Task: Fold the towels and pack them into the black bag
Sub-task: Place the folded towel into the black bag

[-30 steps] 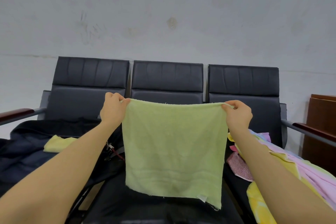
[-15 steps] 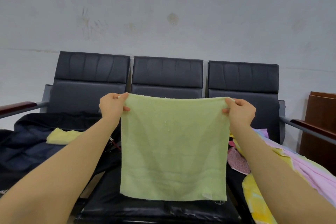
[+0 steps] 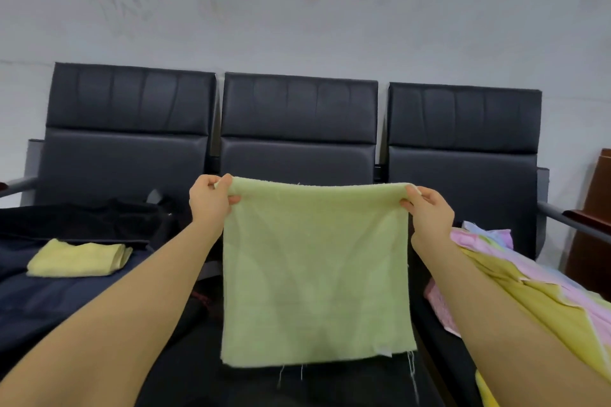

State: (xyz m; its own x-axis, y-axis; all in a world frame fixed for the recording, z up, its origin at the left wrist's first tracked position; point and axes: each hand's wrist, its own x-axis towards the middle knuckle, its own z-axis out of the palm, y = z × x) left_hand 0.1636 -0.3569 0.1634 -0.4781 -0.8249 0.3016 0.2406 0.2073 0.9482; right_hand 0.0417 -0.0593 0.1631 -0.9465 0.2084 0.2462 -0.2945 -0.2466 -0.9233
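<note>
Over the middle seat, both hands still pinching green towel (image 3: 314,274) corners, top edge now rolled over

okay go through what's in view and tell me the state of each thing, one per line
Green towel: unfolded, hanging flat, held up by its top corners.
Left hand: pinching the top left corner.
Right hand: pinching the top right corner.
Yellow towel: folded, lying on the black bag.
Towel pile: unfolded, heaped on the right seat.

bench (image 3: 299,155): three black padded seats, against wall | left seat: black bag (image 3: 82,221) and dark cloth, folded yellow towel (image 3: 79,260) on top | right seat: heap of pink and yellow towels (image 3: 529,284)
</note>
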